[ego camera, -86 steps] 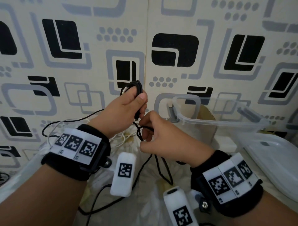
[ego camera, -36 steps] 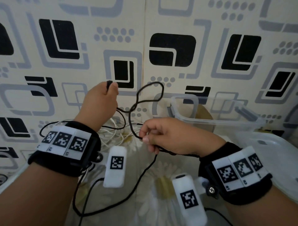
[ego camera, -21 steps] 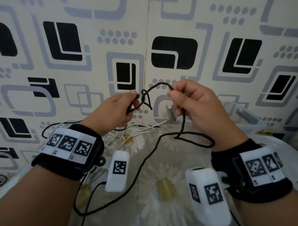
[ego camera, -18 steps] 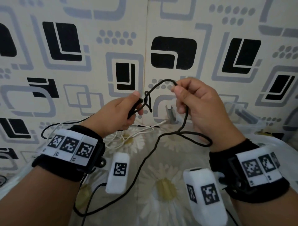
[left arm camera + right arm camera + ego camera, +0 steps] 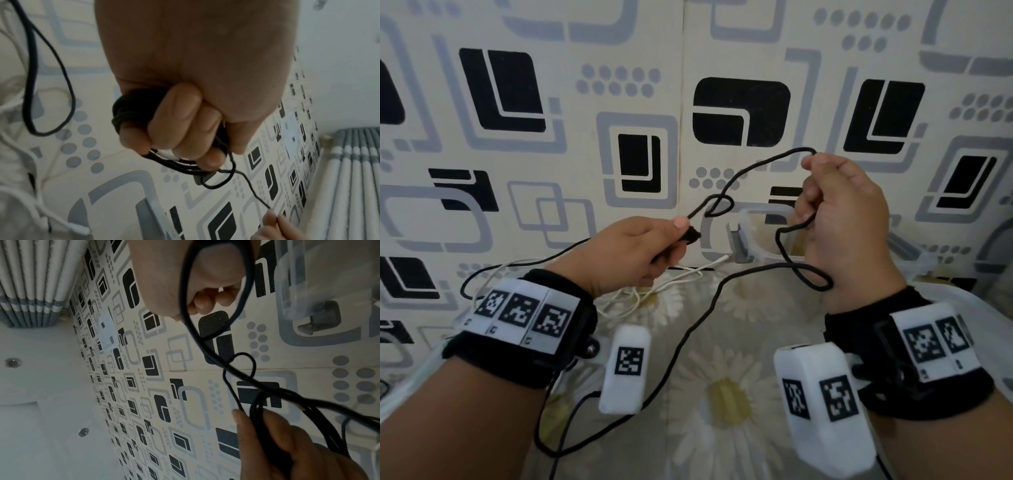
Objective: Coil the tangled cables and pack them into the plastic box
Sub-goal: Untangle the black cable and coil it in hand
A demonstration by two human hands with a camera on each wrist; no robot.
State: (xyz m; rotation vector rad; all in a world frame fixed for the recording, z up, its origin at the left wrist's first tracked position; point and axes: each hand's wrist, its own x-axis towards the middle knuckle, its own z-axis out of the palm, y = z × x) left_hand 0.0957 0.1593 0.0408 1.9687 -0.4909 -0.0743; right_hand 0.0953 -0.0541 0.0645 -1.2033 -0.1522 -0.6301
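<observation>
A black cable (image 5: 753, 168) stretches in the air between both hands, with a small loose loop (image 5: 719, 205) in it near the left one. My left hand (image 5: 681, 236) grips a small coil of the black cable (image 5: 131, 112), its fingers curled round the turns. Higher and to the right, my right hand (image 5: 808, 178) pinches the cable; slack hangs below it in a loop (image 5: 811, 277) and trails across the flowered cloth. The clear plastic box (image 5: 756, 219) stands against the wall, mostly hidden behind my right hand. The right wrist view shows the cable loop (image 5: 244, 363) crossing in front of the left hand (image 5: 287, 443).
A white cable (image 5: 654, 287) lies tangled on the flowered cloth (image 5: 722, 394) below my left hand, with more black cable (image 5: 493, 270) beside it at the left. A clear lid (image 5: 993, 329) lies at the right edge. The patterned wall (image 5: 585, 137) stands close behind.
My hands have moved apart. The right hand has drawn the cable up and to the right, and the left hand has dropped slightly, so the stretch between them is longer and the small loop has opened out.
</observation>
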